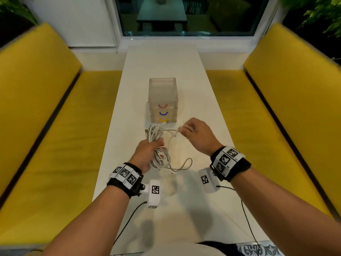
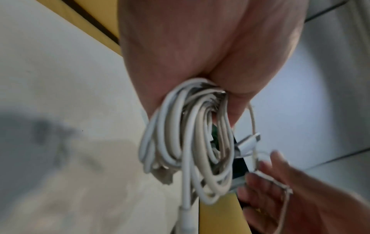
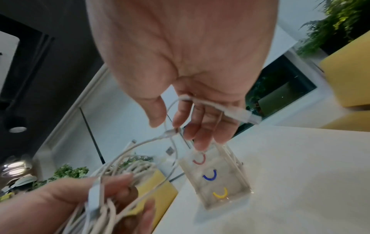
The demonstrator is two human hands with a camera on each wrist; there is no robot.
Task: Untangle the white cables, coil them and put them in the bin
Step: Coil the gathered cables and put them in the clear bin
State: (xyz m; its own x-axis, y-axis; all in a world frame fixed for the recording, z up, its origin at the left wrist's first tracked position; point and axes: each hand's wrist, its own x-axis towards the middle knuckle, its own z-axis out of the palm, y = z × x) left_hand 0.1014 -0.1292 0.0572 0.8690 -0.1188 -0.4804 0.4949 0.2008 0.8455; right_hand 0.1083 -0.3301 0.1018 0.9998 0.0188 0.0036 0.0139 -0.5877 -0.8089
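My left hand (image 1: pixel 154 145) grips a thick bundle of white cables (image 1: pixel 159 154) above the white table (image 1: pixel 199 100); up close the loops (image 2: pixel 188 134) hang out of its fist (image 2: pixel 226 93). One thin strand (image 1: pixel 171 133) runs from the bundle to my right hand (image 1: pixel 186 131), which holds a cable end with its connector (image 3: pixel 249 118) across its curled fingers (image 3: pixel 200 126). A slack loop (image 1: pixel 185 165) trails on the table under the hands. The translucent drawer bin (image 1: pixel 163 97) stands just beyond them, with red, blue and yellow handles.
Yellow benches (image 1: pixel 46 111) (image 1: pixel 295 111) flank the narrow table. A window (image 1: pixel 184 15) closes the far end. Black cords (image 1: pixel 247 218) from the wrist cameras trail over the table's near edge.
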